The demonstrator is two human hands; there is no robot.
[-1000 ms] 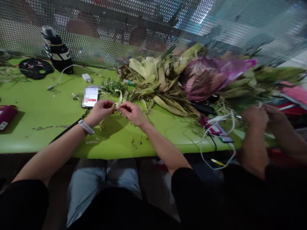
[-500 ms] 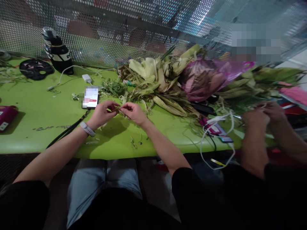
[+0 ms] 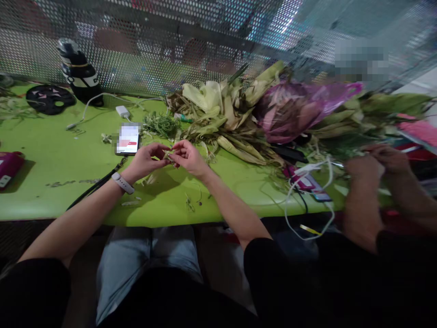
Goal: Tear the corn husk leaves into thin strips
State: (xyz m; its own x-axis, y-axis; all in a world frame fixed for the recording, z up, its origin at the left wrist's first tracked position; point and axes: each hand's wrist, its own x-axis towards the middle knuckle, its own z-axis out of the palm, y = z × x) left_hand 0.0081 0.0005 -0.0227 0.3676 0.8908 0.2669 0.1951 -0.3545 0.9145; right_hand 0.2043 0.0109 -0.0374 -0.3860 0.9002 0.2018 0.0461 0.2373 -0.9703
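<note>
Above the green table [image 3: 85,159], my left hand [image 3: 145,160] and my right hand [image 3: 187,158] meet fingertip to fingertip. Both are closed in a pinch on a small pale-green plant piece [image 3: 167,156], partly hidden by the fingers; it looks like corn husk. A phone [image 3: 128,138] with its screen lit lies just beyond my left hand. Behind my hands sit a heap of thin green strips [image 3: 162,125] and a large pile of corn husks [image 3: 235,114]. Small scraps [image 3: 190,202] lie on the table below my right hand.
A pink plastic bag [image 3: 287,114] rests among the husks. At right, a co-worker's hands [image 3: 372,164] work beside a white cable [image 3: 288,214] and another phone [image 3: 319,191]. A black bottle [image 3: 80,75], a black mask-like thing [image 3: 50,99] and a charger [image 3: 123,111] stand left.
My right fingers have shifted slightly around the plant piece, with the index finger raised a little. My left hand has hardly moved.
</note>
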